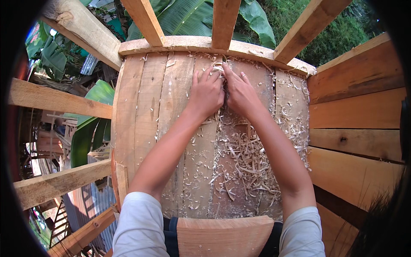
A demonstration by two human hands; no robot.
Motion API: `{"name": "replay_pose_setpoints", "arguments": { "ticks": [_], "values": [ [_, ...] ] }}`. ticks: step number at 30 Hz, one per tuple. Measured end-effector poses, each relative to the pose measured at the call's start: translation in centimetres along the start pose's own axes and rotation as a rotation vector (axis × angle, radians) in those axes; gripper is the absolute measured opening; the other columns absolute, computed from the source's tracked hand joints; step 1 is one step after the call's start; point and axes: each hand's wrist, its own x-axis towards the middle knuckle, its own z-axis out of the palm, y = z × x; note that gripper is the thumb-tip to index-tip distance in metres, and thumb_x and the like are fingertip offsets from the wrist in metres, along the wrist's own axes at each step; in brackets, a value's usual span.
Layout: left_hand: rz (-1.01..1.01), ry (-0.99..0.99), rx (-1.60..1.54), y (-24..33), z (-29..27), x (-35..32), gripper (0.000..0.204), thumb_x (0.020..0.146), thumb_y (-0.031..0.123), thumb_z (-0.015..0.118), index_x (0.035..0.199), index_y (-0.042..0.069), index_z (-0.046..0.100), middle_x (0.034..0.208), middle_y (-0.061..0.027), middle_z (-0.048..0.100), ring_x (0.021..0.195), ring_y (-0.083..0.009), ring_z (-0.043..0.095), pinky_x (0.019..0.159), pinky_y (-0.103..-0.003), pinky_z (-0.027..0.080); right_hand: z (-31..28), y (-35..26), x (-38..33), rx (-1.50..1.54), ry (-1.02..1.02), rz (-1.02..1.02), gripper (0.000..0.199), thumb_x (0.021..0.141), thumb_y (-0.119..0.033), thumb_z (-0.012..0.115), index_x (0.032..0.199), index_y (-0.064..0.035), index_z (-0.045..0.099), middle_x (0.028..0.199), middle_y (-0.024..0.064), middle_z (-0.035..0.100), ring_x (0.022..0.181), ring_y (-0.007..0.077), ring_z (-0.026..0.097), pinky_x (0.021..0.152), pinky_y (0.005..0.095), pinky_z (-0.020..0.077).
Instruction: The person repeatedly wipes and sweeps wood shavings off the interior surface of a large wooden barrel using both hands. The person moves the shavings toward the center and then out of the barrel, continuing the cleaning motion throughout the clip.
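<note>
My left hand [207, 92] and my right hand [240, 91] are pressed side by side on the far end of a curved floor of wooden planks [150, 111]. Their fingers curl over a small dark object [225, 93] that shows only in the gap between them. What it is cannot be told. Pale wood shavings [246, 158] lie thick on the planks below my right hand and along the right side. Both forearms reach up from the lower edge, in light sleeves.
A rounded wooden rim [188, 43] closes the far end, with slanted wooden beams [143, 19] rising from it. Plank walls [355, 115] stand on the right. Open beams [55, 100] on the left leave gaps over banana leaves and roofs far below. A wooden board [224, 235] lies at my lap.
</note>
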Motion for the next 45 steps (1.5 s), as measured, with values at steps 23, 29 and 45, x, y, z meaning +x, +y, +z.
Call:
{"name": "replay_pose_setpoints", "arguments": {
  "ticks": [23,29,45],
  "values": [
    [0.034,-0.124,-0.056,1.3,-3.7,-1.3,0.051,0.087,0.023,0.064,0.135,0.011,0.051,0.145,-0.0186,0.045,0.141,-0.0362,0.038,0.117,-0.058,0.022,-5.2,-1.5,-18.4,-0.364,-0.19,0.474,0.071,0.097,-0.048,0.052,0.151,-0.0061,0.034,0.156,0.0252,0.032,0.147,0.0402,0.027,0.119,0.0599,0.0129],
    [0.489,-0.548,-0.277,5.6,-7.7,-10.1,0.061,0.093,0.041,0.06,0.148,0.019,0.043,0.155,-0.0139,0.038,0.148,-0.0314,0.031,0.121,-0.06,0.016,-6.2,2.8,-21.3,-0.36,-0.019,0.464,0.059,0.098,-0.037,0.053,0.148,-0.0086,0.04,0.154,0.0229,0.036,0.145,0.0375,0.032,0.119,0.0569,0.0167],
    [0.634,-0.489,-0.393,10.6,-5.4,-4.2,0.065,0.088,0.029,0.067,0.149,0.021,0.044,0.152,-0.0137,0.042,0.145,-0.03,0.036,0.121,-0.054,0.021,-6.4,0.8,-26.2,-0.259,0.006,0.357,0.061,0.088,-0.03,0.063,0.145,-0.0118,0.049,0.15,0.0188,0.043,0.143,0.0328,0.037,0.118,0.0548,0.0164]
  ]
}}
